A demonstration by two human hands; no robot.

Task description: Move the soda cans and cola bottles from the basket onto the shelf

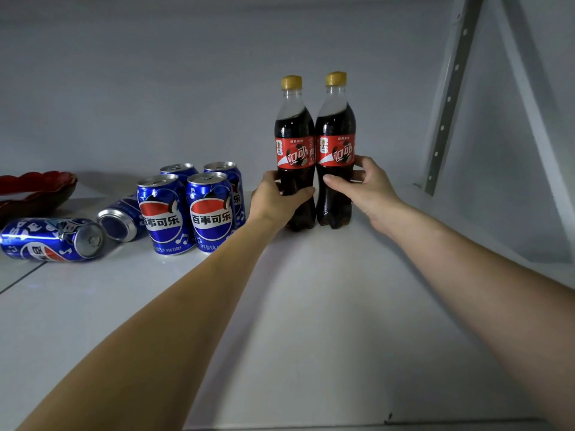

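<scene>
Two cola bottles with yellow caps and red labels stand upright side by side at the back of the white shelf point(311, 306). My left hand point(273, 197) grips the lower body of the left cola bottle point(294, 135). My right hand point(364, 185) grips the right cola bottle point(336, 132) just below its label. Left of the bottles, several blue soda cans point(211, 209) stand upright in a cluster. Two more blue cans lie on their sides, one point(51, 239) at the far left and one point(123, 217) behind it. The basket is out of view.
A dark red scalloped dish point(37, 188) sits at the back left of the shelf. A perforated metal upright point(451, 98) and a slanted white brace rise at the right. The shelf's front edge runs along the bottom of the view.
</scene>
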